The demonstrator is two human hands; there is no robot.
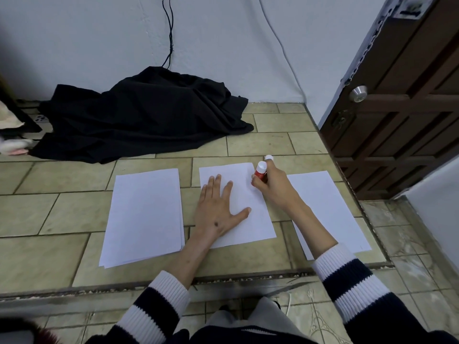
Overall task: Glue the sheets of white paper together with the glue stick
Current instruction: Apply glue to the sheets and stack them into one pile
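Three white paper lots lie side by side on a tiled floor step. The left one (145, 217) looks like a small stack of sheets. My left hand (218, 207) presses flat with fingers spread on the middle sheet (250, 219). My right hand (272, 184) grips a red glue stick (260, 172) with a white end pointing up, at the middle sheet's upper right edge. A small white cap (269, 157) sits just beyond it, by my fingertip. The right sheet (327, 207) is partly hidden under my right forearm.
A heap of black cloth (144, 115) lies against the white wall beyond the papers, with a dark cable hanging above it. A brown wooden door (402, 108) stands at the right. The step's front edge (223, 276) runs just before my knees.
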